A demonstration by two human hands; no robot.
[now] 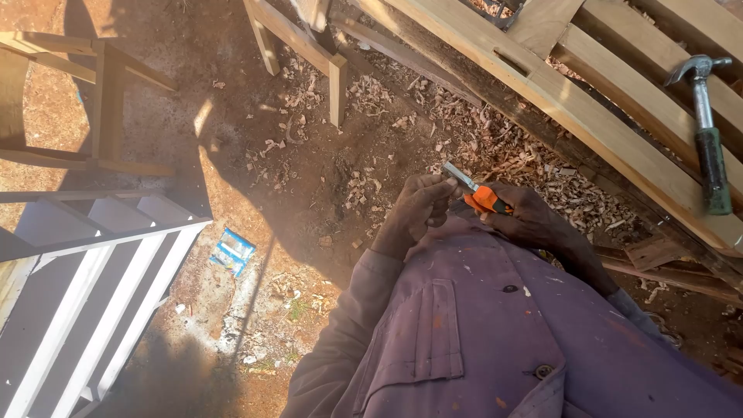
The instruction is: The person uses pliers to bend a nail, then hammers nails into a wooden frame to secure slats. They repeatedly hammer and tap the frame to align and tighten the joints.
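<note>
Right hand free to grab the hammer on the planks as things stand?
Probably not yet: the right hand grips the orange-handled knife. The hammer lies uncovered on the wooden planks, nothing blocking it.

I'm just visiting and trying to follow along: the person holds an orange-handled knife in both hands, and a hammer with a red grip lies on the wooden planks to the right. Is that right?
Not quite. In the head view the hammer on the wooden planks has a dark green grip, not red. The rest holds: the left hand and right hand hold the orange-handled knife.
</note>
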